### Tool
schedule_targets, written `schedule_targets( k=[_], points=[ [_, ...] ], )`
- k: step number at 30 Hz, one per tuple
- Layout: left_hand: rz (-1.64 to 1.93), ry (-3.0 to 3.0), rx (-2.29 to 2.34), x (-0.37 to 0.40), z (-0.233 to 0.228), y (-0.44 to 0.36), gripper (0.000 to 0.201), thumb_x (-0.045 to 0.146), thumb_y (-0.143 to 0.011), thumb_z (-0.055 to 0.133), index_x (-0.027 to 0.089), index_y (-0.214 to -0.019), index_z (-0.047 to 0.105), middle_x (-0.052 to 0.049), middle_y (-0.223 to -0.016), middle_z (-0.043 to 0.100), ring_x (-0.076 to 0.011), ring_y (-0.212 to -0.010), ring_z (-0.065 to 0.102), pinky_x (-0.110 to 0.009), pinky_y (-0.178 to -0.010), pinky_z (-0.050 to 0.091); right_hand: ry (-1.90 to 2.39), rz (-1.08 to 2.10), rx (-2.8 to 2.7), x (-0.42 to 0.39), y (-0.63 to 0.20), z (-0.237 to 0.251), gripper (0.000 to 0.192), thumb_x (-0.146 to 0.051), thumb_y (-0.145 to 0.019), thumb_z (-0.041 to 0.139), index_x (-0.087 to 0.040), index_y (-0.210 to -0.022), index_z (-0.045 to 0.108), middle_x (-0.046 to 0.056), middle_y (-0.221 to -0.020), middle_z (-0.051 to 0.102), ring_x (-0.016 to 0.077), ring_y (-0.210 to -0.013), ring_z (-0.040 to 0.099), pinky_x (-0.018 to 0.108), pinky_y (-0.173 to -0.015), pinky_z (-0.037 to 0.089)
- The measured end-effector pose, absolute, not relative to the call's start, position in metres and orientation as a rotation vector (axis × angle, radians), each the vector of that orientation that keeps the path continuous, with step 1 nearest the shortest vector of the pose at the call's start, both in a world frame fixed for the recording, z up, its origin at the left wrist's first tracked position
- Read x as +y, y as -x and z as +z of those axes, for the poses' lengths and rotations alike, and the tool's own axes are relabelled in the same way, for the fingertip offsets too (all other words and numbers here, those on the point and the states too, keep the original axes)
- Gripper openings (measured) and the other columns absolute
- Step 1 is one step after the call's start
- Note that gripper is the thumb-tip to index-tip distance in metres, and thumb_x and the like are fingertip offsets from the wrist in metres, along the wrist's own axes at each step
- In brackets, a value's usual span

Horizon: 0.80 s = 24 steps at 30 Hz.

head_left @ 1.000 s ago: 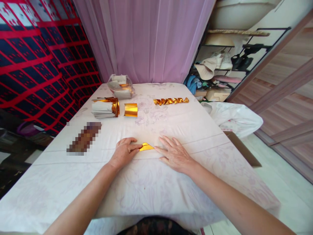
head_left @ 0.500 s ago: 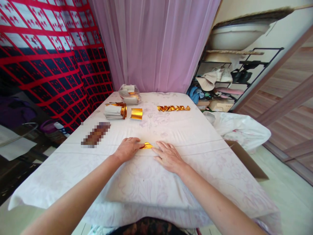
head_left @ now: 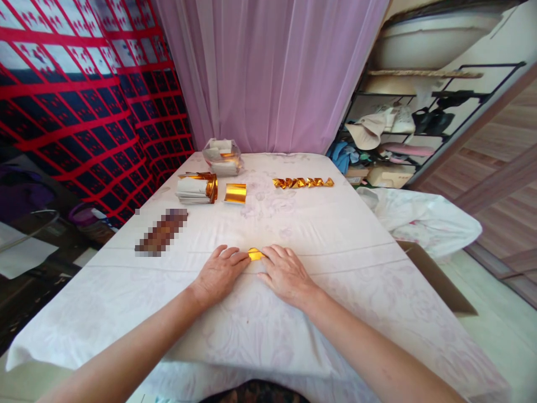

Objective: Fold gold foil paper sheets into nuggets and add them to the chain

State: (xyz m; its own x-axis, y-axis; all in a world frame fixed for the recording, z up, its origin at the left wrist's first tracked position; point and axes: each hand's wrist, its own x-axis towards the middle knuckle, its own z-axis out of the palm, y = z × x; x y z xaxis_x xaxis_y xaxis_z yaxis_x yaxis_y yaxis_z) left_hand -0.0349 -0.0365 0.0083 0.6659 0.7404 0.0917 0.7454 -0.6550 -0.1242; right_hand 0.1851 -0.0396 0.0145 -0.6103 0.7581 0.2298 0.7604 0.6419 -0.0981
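My left hand and right hand lie flat, fingers spread, pinning the gold foil piece to the tabletop between them; I'd press evenly for a crisp crease.

Both hands lie flat on the cloth-covered surface, the left hand and right hand pressing a small gold foil piece between their fingertips.

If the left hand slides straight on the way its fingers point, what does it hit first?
The left hand points toward the right and slightly away; its fingertips already touch the gold foil piece, and just past that are the right hand's fingers.
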Motion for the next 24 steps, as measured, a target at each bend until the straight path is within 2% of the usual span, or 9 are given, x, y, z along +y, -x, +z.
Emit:
schedule_targets(
  k=[3,6,13,20,24],
  points=[
    [-0.079,2.746,-1.204,-0.037,0.005,0.041,0.048,0.01,-0.089,0.05,0.025,-0.134,0.055,-0.002,-0.136,0.061,-0.0272,-0.124,0.052,-0.046,-0.106,0.031,1.226,0.034,-2.62,-0.039,-0.183,0.013,0.04,-0.038,-0.09,0.065,-0.019,-0.124,0.06,0.01,-0.122,0.063,0.0266,-0.109,0.055,0.041,-0.088,0.047],
    [-0.106,2.758,-1.175,-0.038,0.004,0.051,0.049,0.01,-0.089,0.049,0.026,-0.136,0.053,0.0,-0.138,0.059,-0.0276,-0.126,0.051,-0.046,-0.105,0.031,1.233,0.065,-2.615,-0.037,-0.186,0.008,0.037,-0.036,-0.09,0.065,-0.022,-0.124,0.059,0.009,-0.122,0.062,0.026,-0.107,0.055,0.04,-0.085,0.047],
    [-0.181,2.781,-1.19,-0.04,0.006,0.064,0.049,0.007,-0.086,0.047,0.029,-0.129,0.058,0.002,-0.131,0.065,-0.0275,-0.125,0.053,-0.046,-0.104,0.031,1.17,0.116,-2.55,-0.036,-0.194,0.0,0.033,-0.029,-0.09,0.065,-0.021,-0.122,0.061,0.009,-0.121,0.064,0.025,-0.106,0.056,0.04,-0.084,0.046],
    [-0.309,2.868,-1.385,-0.037,0.011,0.063,0.055,0.003,-0.078,0.046,0.03,-0.123,0.063,0.004,-0.123,0.069,-0.0239,-0.118,0.058,-0.044,-0.101,0.035,1.16,0.111,-2.502,-0.038,-0.195,-0.003,0.029,-0.028,-0.089,0.065,-0.018,-0.117,0.063,0.008,-0.121,0.066,0.0249,-0.105,0.056,0.04,-0.084,0.044],
    [-0.354,2.885,-1.4,-0.034,0.015,0.063,0.054,0.003,-0.078,0.044,0.03,-0.119,0.065,0.003,-0.119,0.071,-0.0241,-0.114,0.06,-0.045,-0.099,0.036,1.164,0.118,-2.483,-0.038,-0.195,-0.002,0.028,-0.027,-0.089,0.065,-0.019,-0.115,0.064,0.007,-0.119,0.067,0.0243,-0.105,0.057,0.039,-0.083,0.044]
  ],
)
